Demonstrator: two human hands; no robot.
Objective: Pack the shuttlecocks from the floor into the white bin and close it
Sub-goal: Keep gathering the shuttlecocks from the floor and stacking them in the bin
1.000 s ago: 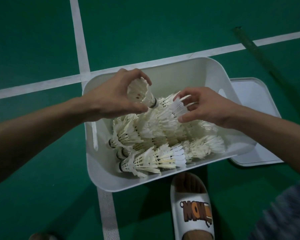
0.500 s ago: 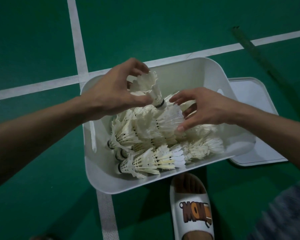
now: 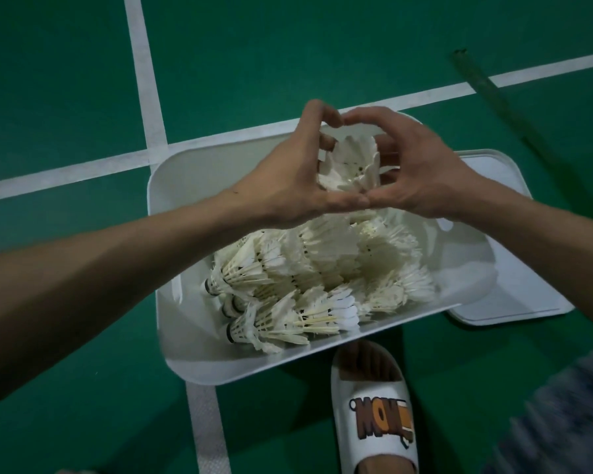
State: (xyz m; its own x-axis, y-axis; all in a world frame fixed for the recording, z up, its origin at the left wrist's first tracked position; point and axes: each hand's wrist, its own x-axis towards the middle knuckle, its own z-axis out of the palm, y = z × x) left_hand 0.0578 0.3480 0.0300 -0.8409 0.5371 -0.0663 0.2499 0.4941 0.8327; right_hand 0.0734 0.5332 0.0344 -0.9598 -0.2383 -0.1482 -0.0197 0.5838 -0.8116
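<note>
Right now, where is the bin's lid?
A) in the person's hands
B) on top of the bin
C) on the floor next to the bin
C: the lid lies flat on the green floor beside the open white bin.

At six o'clock the person wears a white slide sandal (image 3: pixel 374 410) with brown-and-orange lettering across its strap; blurred grey mottled fabric (image 3: pixel 562 415) shows at four o'clock.
</note>
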